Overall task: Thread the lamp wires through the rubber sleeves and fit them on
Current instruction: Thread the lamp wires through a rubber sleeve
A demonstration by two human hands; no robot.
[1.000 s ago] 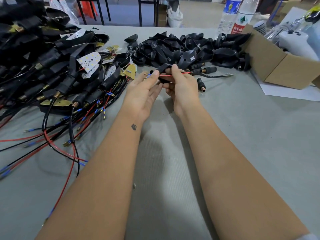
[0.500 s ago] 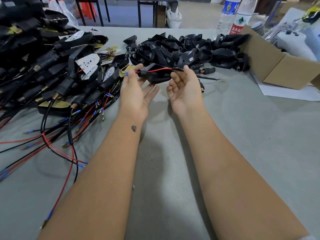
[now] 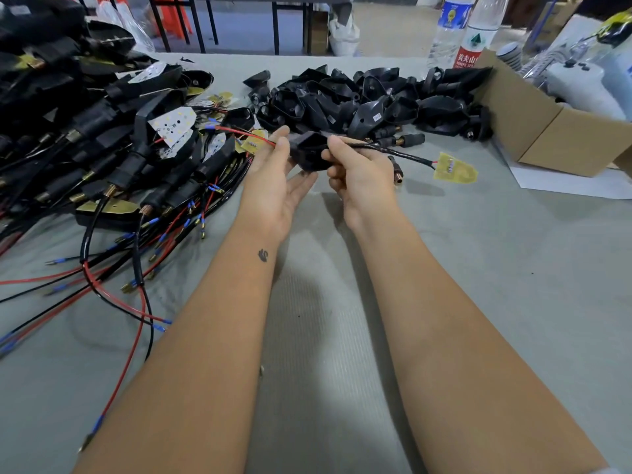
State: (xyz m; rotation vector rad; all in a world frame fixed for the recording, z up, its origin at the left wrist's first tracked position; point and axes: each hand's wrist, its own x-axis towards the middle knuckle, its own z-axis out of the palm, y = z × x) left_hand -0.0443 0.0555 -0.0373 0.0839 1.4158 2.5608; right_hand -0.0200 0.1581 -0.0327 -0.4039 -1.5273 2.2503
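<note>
A black rubber sleeve sits between both hands above the grey table. My right hand grips its right end and the black sheathed cable running out of it. That cable ends in a small yellow LED board hanging to the right. My left hand pinches the red wire coming out of the sleeve's left side; the wire has a blue-tipped end. A brass-ended connector lies just right of my right hand.
A pile of loose black sleeves lies behind the hands. At left is a heap of wired lamps with red and black leads trailing over the table. A cardboard box and two water bottles stand at the back right.
The red wire has been drawn further out to the left through the sleeve. The yellow LED board on the cable's far end has come into view at the right.
</note>
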